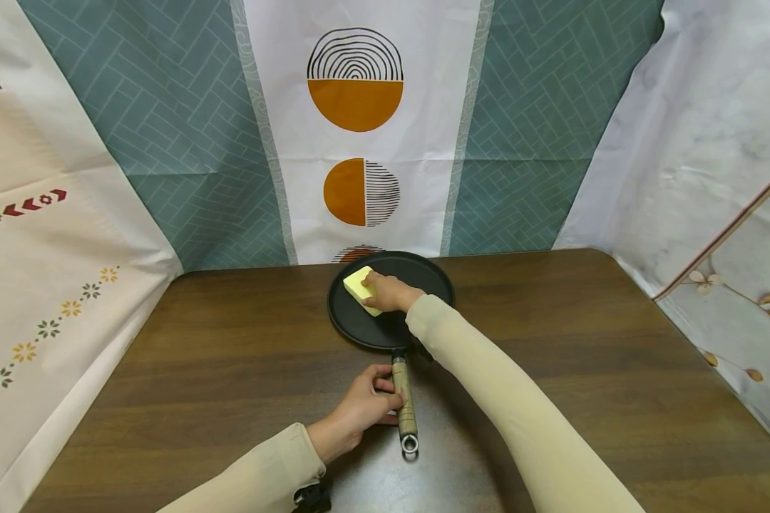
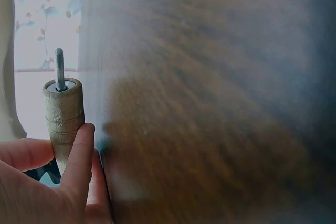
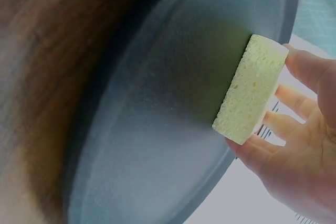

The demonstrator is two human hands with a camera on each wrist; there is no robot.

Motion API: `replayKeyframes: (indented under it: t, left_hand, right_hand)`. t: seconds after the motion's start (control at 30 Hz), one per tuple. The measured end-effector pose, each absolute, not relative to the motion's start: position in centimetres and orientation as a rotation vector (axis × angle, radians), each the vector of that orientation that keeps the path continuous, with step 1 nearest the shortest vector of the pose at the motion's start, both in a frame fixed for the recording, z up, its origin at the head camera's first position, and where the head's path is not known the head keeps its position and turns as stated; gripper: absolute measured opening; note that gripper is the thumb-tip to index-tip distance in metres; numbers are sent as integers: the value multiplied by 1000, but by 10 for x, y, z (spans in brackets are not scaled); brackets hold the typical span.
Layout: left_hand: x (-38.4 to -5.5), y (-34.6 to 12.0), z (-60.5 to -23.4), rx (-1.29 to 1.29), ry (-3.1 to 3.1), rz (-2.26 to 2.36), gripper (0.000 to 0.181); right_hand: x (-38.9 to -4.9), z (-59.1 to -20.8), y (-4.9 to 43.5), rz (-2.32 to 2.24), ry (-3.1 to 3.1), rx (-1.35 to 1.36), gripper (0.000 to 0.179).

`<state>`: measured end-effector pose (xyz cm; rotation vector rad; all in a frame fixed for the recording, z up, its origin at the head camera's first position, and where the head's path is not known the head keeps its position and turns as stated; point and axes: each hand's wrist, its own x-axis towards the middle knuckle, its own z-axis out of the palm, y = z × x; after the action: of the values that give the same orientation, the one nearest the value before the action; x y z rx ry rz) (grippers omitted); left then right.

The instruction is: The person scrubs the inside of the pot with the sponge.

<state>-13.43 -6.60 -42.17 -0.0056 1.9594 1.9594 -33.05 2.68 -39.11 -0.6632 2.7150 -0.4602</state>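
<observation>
A round, flat black frying pan (image 1: 420, 274) lies on the table, its wooden handle (image 1: 406, 410) pointing toward me. My left hand (image 1: 361, 405) pinches that handle from the left, thumb on one side and fingers on the other. The left wrist view shows the metal hanging ring (image 2: 60, 69) standing out of the handle's end. Over the pan, my right hand (image 1: 390, 293) grips a pale yellow sponge (image 1: 358, 285) by its edges. In the right wrist view the sponge's porous side faces the camera, and its lower face lies against the pan's dark surface.
The brown wooden table (image 1: 244, 335) extends to both sides of the pan. Behind its far edge hangs a teal and white patterned cloth (image 1: 199, 142). Light printed cloths hang at the left and right. A black strap (image 1: 311, 497) sits at my left wrist.
</observation>
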Motion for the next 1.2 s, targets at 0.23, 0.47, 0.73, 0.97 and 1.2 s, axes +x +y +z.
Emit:
replayKeyframes:
  t: [0.23, 0.47, 0.73, 0.97, 1.2]
  left_hand:
    - [-135, -66, -423, -4, 1962, 1958, 58]
    - [-135, -66, -423, -6, 1966, 1955, 57]
    - [-134, -66, -423, -7, 1965, 1959, 57]
    - [-134, -66, -423, -13, 1971, 1959, 57]
    - [-134, -65, -423, -21, 1977, 1957, 57]
  right_hand:
    - [-336, -391, 29, -513, 2688, -605, 53]
    - [-338, -392, 30, -510, 2691, -578, 54]
    - [-341, -393, 35, -508, 2716, -536, 55]
    - [-341, -392, 40, -519, 2725, -510, 58]
    - [-342, -393, 44, -532, 2718, -483, 57]
